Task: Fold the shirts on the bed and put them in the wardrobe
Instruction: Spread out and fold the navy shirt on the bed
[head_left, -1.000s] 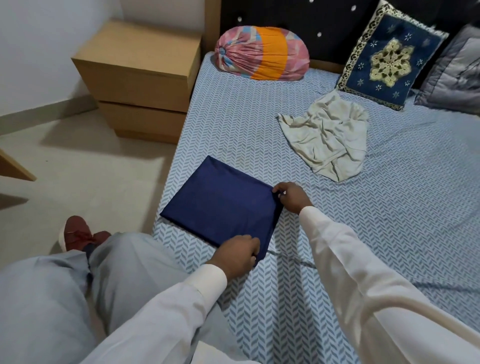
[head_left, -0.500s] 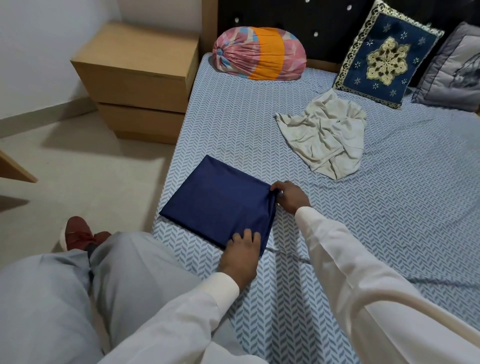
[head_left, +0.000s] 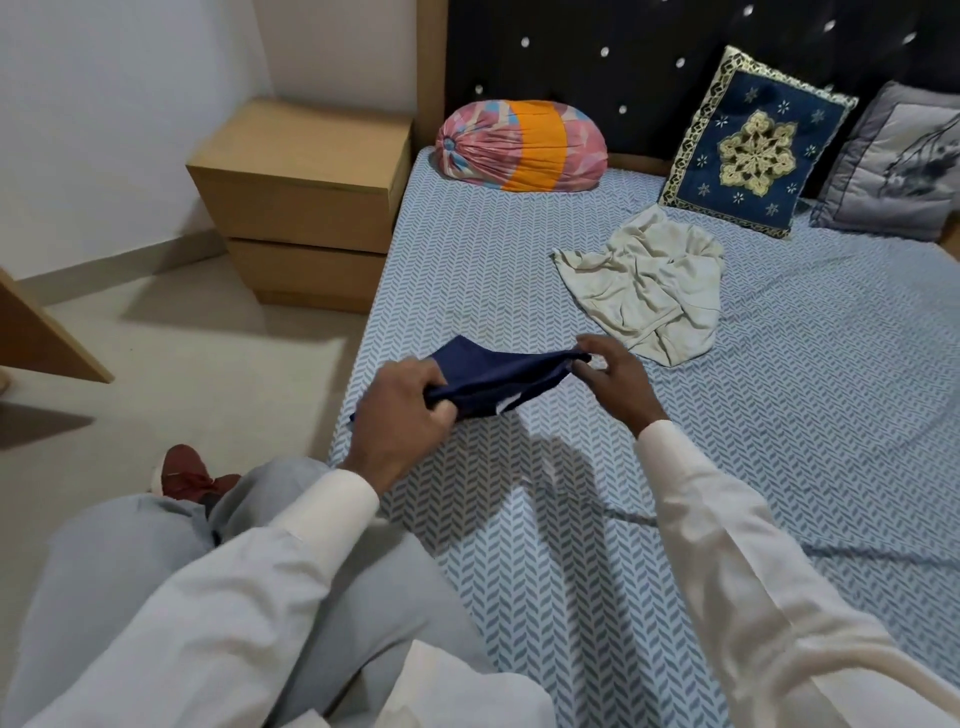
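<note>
A folded navy shirt (head_left: 498, 376) hangs just above the bed (head_left: 779, 415), lifted off the sheet near its left edge. My left hand (head_left: 402, 408) grips the shirt's near left end, fingers curled round the fabric. My right hand (head_left: 608, 376) pinches its right end between thumb and fingers. A crumpled cream shirt (head_left: 649, 291) lies unfolded further up the bed, to the right of the navy one.
A wooden nightstand (head_left: 306, 208) stands left of the bed. A pink-orange bolster (head_left: 522, 148), a blue patterned cushion (head_left: 753, 150) and a grey pillow (head_left: 898, 166) line the headboard. My knee and red shoe (head_left: 182, 473) are at the bed's left edge. A wooden panel (head_left: 41, 332) juts in at far left.
The navy shirt lay flat on the sheet with both hands at its near edge; now both hands hold it lifted off the bed.
</note>
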